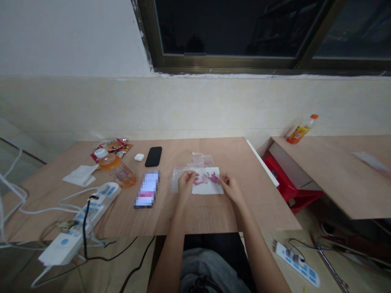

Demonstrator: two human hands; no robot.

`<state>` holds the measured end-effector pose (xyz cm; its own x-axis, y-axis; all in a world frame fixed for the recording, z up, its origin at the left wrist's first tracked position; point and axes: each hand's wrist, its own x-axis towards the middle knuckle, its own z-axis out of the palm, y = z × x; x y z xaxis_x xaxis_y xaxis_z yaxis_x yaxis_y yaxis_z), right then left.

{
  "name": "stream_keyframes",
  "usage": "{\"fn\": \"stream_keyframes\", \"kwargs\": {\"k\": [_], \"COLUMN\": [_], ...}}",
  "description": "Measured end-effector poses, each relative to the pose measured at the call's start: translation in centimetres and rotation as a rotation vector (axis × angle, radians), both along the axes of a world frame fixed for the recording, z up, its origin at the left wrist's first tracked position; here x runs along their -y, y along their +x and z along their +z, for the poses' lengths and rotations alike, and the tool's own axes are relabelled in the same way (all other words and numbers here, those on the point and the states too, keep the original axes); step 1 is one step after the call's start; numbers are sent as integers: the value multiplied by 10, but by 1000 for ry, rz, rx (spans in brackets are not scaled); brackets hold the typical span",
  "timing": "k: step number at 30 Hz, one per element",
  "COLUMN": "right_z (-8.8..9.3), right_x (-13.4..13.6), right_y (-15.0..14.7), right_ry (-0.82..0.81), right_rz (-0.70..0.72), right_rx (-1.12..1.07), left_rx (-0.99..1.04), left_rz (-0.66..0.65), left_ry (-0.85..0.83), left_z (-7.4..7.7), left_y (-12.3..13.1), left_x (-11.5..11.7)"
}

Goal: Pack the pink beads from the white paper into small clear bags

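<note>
On the wooden table (210, 215) a white sheet of paper (207, 189) bears many small pink-red beads or pieces (213, 177). At its left edge is my left hand (186, 182), thumb and fingertips pinched together; whatever they hold is too small to make out. My right hand (231, 186) is at the right edge, its fingers also closed in a pinch beside the pink pieces, and its contents are hidden. A clear plastic bag (175, 179) lies partly under my left hand. Behind the paper is another clear bag (202, 158) with some pink in it.
Left of my hands lie a lit phone (148, 189), a black phone (153, 156), a white earbud case (139, 157), an orange drink bottle (117, 169), snack wrappers (114, 146), tissue (80, 175) and a power strip (100, 203) with cables. A red stool (281, 179) stands right.
</note>
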<state>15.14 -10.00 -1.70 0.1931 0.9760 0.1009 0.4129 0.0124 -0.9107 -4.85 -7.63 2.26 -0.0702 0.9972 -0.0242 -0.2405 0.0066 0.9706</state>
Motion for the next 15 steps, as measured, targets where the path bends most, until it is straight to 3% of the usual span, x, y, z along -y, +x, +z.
{"fn": "stream_keyframes", "kwargs": {"k": [3, 7, 11, 15], "right_z": [-11, -18, -21, -22], "right_x": [8, 8, 5, -1], "right_y": [14, 17, 15, 9], "right_ry": [-63, -67, -52, -17], "right_rz": [-31, -1, -23, -51], "right_rx": [253, 392, 401, 259], "left_rx": [3, -14, -14, -6], "left_rz": [68, 102, 97, 85], "left_ry": [-17, -27, -34, -36], "left_z": [-3, -4, -2, -5], "left_y": [-14, -27, -31, -30], "left_x": [9, 16, 19, 20]}}
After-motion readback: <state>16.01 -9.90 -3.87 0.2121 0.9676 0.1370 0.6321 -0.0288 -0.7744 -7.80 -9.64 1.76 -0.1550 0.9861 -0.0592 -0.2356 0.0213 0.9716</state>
